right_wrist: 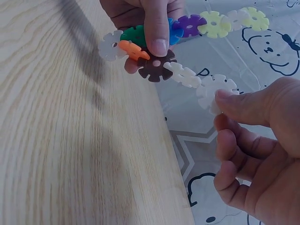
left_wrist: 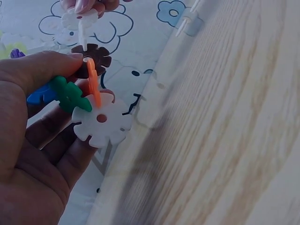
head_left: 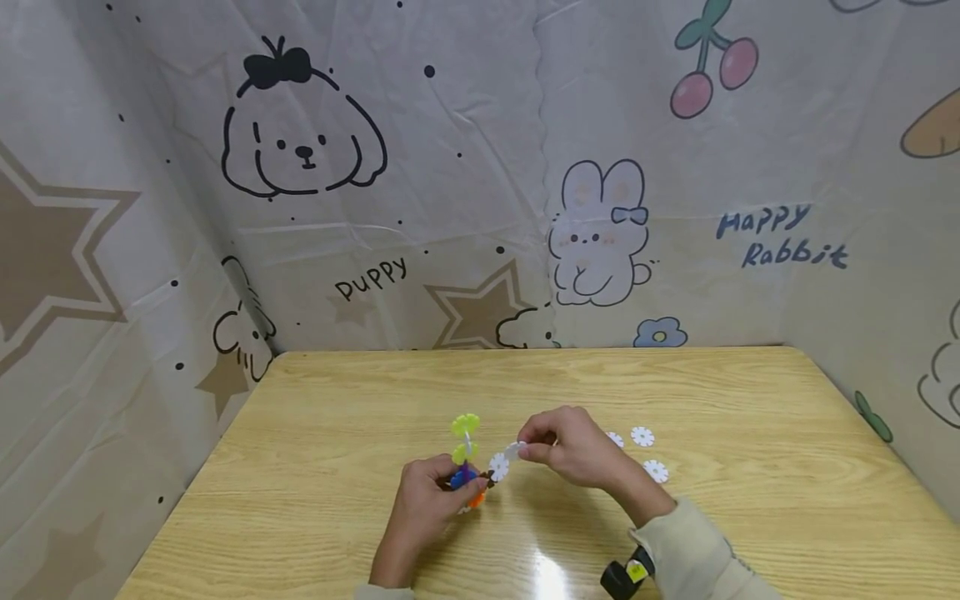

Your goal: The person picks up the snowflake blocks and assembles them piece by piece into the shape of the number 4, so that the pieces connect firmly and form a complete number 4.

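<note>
My left hand (head_left: pixel 427 500) grips a branching chain of notched plastic snowflake discs, thumb laid on the brown disc (right_wrist: pixel 156 69). One arm runs through a blue disc (left_wrist: pixel 42 95) and a purple disc (right_wrist: pixel 189 26) to yellow-green discs (right_wrist: pixel 255 18) with a white one between. A green disc (left_wrist: pixel 68 93), an orange disc (left_wrist: pixel 93 82) and a white disc (left_wrist: pixel 115 124) sit near the palm. From the brown disc another white disc (right_wrist: pixel 184 75) sticks out. My right hand (head_left: pixel 573 446) pinches a white disc (right_wrist: pixel 213 91) at that one's outer edge; how deep their slots interlock cannot be told.
Loose white discs (head_left: pixel 642 436) lie on the wooden table (head_left: pixel 337 400) beyond the right forearm, one partly hidden by it. A black device (head_left: pixel 628 575) with a yellow label is at the right wrist. Patterned cloth (head_left: pixel 465 167) hangs behind and beside the table.
</note>
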Action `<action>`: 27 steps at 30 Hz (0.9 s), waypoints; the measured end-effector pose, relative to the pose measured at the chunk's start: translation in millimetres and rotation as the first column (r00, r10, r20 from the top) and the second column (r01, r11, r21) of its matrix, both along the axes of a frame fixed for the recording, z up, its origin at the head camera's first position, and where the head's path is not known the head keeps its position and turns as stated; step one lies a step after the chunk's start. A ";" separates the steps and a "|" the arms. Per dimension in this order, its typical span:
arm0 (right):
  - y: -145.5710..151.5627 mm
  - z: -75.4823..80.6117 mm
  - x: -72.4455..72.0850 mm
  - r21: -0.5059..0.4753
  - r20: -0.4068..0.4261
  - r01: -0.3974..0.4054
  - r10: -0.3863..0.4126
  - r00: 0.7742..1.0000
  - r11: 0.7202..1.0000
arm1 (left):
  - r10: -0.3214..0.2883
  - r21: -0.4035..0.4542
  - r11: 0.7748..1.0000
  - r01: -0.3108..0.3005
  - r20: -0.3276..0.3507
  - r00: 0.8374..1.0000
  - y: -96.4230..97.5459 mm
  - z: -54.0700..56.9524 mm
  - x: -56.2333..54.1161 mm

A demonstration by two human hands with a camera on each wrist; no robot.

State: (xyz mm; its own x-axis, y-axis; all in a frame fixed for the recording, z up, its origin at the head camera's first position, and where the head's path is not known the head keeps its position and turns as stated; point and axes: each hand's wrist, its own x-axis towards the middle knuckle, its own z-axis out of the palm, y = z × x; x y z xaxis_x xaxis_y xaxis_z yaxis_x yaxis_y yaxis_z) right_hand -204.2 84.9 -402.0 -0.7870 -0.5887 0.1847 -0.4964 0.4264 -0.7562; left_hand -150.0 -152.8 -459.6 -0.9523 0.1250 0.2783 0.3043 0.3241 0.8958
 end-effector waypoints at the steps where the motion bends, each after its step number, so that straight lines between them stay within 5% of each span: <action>1: 0.1 0.0 0.2 0.001 -0.005 -0.001 0.001 1.000 1.000 | -0.003 0.002 1.000 0.003 -0.002 1.000 -0.1 -0.1 0.0; 15: -3.3 -7.4 4.5 0.002 -0.073 0.033 -0.032 0.997 0.999 | -0.003 -0.023 1.000 0.002 -0.035 0.999 4.1 -0.6 -2.1; 27: -6.2 -15.7 6.2 -0.044 -0.118 0.045 -0.050 0.992 0.998 | 0.006 0.042 0.999 -0.005 -0.029 1.000 7.4 1.0 2.1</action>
